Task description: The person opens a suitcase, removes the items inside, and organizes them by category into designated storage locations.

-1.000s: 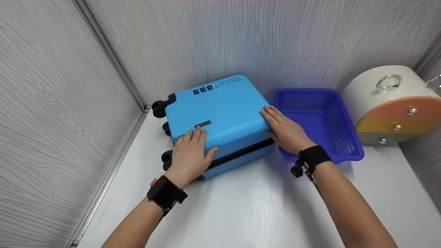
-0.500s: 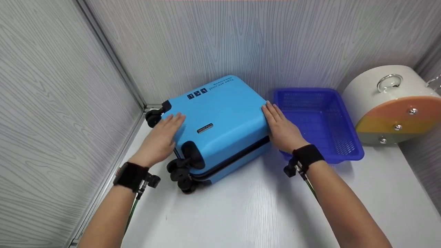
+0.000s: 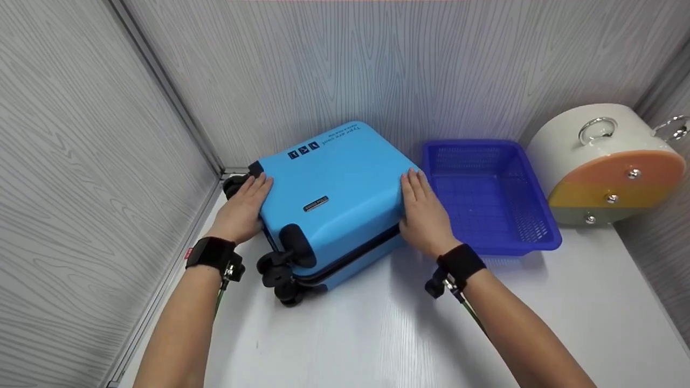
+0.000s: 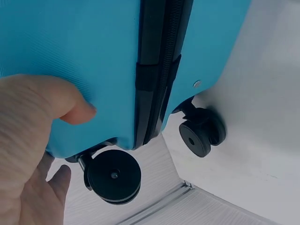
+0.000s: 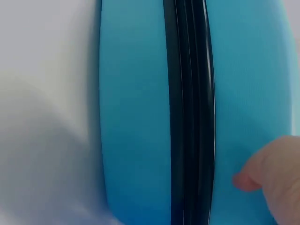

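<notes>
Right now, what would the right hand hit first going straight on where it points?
The blue suitcase, which the right hand seems to touch. Past its far edge, the back wall looks next in line, though depth is hard to judge.

Blue suitcase (image 3: 350,180): "Type are cool" txt (image 3: 341,136), 3 blk icons (image 3: 303,150)

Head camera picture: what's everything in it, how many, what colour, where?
table: 1, white, underneath
walls: 3, grey, left, back, right
suitcase: 1, blue, on table
wheels: at least 3, black, suitcase's left end
basket: 1, purple-blue, right of suitcase
box: 1, white with orange, yellow, green front, right of basket
handles: 2, silver, on box
knobs: 3, silver, box's front
wristbands: 2, black, on arms
cables: 2, green, by wristbands
arms: 2, bare, picture bottom
hands: 2, bare, on suitcase's left and right ends
</notes>
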Available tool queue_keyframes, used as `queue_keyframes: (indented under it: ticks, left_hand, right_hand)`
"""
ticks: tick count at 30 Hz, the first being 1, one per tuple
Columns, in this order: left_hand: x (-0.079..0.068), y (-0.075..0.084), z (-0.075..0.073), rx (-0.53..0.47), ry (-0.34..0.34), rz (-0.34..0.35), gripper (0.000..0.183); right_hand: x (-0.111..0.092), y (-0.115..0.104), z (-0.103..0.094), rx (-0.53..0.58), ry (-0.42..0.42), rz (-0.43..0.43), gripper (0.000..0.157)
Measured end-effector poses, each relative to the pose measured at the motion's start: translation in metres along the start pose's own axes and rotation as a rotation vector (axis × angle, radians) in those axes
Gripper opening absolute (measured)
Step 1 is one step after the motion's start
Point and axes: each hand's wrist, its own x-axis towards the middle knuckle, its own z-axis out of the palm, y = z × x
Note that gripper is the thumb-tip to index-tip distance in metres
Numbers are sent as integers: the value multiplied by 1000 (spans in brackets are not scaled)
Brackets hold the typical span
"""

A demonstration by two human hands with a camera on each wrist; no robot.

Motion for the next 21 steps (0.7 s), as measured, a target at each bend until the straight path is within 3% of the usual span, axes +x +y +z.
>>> queue_keyframes:
  ticks: [2, 7, 10, 15, 21]
  left_hand:
    - [0, 1, 1, -5, 3, 1, 91]
    - [-2, 1, 1, -12, 6, -8, 91]
    - [-7, 0, 0, -14, 7, -23, 91]
    - [-13, 5, -4, 21, -9, -43, 87]
    - [-16, 19, -6, 142, -35, -21, 90]
  right_hand:
    - [-7, -23, 5, -23, 18, -81, 86]
    - [-23, -79, 22, -53, -5, -379, 79]
    - [-25, -94, 31, -81, -34, -432, 74]
    - [-23, -86, 34, -107, -78, -441, 65]
    - [-19, -54, 29, -85, -28, -509, 62]
